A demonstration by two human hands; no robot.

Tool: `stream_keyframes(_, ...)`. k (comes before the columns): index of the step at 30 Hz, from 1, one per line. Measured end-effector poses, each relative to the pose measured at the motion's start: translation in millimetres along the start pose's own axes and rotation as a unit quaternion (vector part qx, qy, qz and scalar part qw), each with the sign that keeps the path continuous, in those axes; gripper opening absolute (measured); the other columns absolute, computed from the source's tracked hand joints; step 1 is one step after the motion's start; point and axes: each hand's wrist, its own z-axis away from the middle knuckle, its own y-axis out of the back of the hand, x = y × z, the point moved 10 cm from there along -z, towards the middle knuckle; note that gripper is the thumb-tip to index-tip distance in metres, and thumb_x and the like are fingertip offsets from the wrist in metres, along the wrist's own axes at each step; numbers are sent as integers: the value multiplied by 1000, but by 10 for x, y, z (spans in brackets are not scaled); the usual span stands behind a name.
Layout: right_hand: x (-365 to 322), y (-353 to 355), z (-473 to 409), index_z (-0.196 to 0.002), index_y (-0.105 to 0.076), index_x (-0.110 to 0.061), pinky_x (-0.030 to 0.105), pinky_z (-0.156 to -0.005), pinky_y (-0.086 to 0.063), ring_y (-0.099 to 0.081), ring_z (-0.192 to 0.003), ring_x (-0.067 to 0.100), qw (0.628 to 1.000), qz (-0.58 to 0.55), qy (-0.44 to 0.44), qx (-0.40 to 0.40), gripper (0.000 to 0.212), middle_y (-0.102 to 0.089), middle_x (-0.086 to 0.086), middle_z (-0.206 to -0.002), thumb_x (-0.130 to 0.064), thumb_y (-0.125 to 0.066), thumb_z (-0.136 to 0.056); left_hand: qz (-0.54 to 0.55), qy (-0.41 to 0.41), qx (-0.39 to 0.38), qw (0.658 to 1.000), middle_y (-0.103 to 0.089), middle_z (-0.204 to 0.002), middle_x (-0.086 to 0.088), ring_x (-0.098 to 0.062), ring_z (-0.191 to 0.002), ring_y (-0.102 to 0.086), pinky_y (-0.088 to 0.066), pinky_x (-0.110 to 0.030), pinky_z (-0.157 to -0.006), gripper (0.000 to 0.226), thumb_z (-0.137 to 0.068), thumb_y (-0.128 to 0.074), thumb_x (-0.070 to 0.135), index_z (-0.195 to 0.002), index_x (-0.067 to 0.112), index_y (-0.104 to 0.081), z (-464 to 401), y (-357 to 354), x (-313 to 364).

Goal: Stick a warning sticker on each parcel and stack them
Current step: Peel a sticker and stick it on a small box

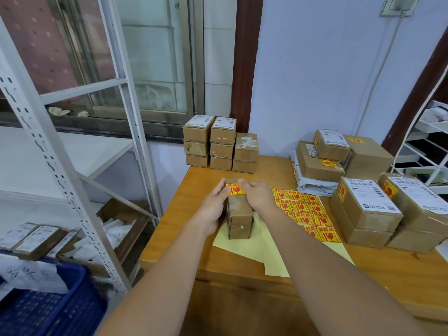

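A small brown cardboard parcel [238, 215] stands on the wooden table [194, 185] in front of me. A yellow warning sticker [234, 189] with red print lies on its far top end. My left hand [214, 207] grips the parcel's left side, its thumb at the sticker's edge. My right hand [258, 196] holds the right side, thumb on top by the sticker. A sheet of yellow warning stickers [304, 210] lies just right of the parcel.
Stacks of small parcels [219, 141] stand at the table's back left. Larger stickered parcels [366, 209] and a further pile [339, 156] fill the right side. Pale backing paper [247, 243] lies under the parcel. A metal shelf [60, 166] and blue crate [55, 299] stand left.
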Motion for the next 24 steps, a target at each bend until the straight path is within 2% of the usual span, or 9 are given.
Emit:
stream_keyframes(3, 16, 0, 3, -110, -78, -18, 40, -88, -54, -68, -98, 27, 1000, -3, -4, 0, 48, -75, 6, -101, -58, -51, -98, -6, -1, -13, 1000, -57, -145, 2, -7, -110, -63, -53, -25, -79, 52, -108, -52, 30, -157, 38, -37, 43, 6, -21)
stream_keyframes(4, 17, -1, 3, -107, -78, -18, 40, -87, -54, -68, -97, 27, 1000, -5, -4, 0, 49, -75, 6, -100, -57, -51, -98, -10, -5, -16, 1000, -54, -148, 3, -6, -110, -61, -52, -24, -79, 51, -108, -52, 29, -156, 38, -37, 62, 12, -27)
stream_keyframes(8, -4, 4, 25, -92, -77, -16, 38, -83, -52, -67, -91, 25, 1000, -7, -3, -1, 46, -73, 4, -89, -54, -51, -100, -16, -22, -20, 999, -59, -143, 3, -4, -114, -61, -52, -24, -85, 49, -109, -49, 29, -156, 33, -38, 110, 17, -81)
stream_keyframes(11, -24, 18, 60, -98, -77, -15, 37, -82, -50, -66, -91, 25, 1000, -10, -1, 4, 46, -72, 5, -91, -53, -51, -100, -18, -26, -2, 999, -60, -142, 2, -8, -119, -60, -51, -28, -94, 48, -108, -50, 33, -155, 33, -41, 120, 40, -113)
stream_keyframes(15, -46, 19, 104, -95, -75, -15, 36, -80, -48, -64, -92, 27, 1000, 4, 4, 1, 48, -71, 9, -93, -53, -46, -103, -15, -18, 12, 1000, -62, -140, -1, -13, -118, -62, -53, -31, -90, 51, -105, -55, 37, -155, 32, -42, 116, 72, -132)
stream_keyframes(18, -71, 11, 132, -116, -72, -11, 36, -86, -45, -63, -107, 30, 999, 28, 3, -16, 56, -70, 12, -111, -54, -40, -104, -25, -18, 15, 999, -64, -138, -1, -14, -119, -62, -53, -31, -93, 50, -105, -56, 38, -153, 30, -45, 142, 91, -113)
stream_keyframes(20, -83, -12, 156, -127, -67, -11, 38, -96, -46, -59, -118, 31, 998, 40, -2, -44, 61, -67, 13, -124, -57, -33, -105, -30, -20, 21, 999, -66, -133, 0, -13, -116, -64, -53, -29, -92, 46, -105, -55, 38, -150, 27, -49, 149, 117, -104)
stream_keyframes(22, -85, -39, 193, -143, -54, -14, 44, -110, -42, -52, -131, 29, 997, 29, -10, -74, 64, -57, 10, -142, -60, -33, -103, -44, -24, 28, 998, -68, -131, 1, -15, -118, -64, -53, -33, -99, 48, -104, -56, 42, -149, 24, -51, 142, 148, -111)
stream_keyframes(24, -101, -24, 241, -156, -37, -17, 47, -115, -38, -43, -141, 27, 997, 16, -9, -81, 73, -43, 7, -156, -64, -42, -99, -60, -30, 35, 997, -71, -125, 2, -16, -118, -65, -51, -38, -104, 46, -103, -54, 48, -141, 23, -58, 129, 174, -122)
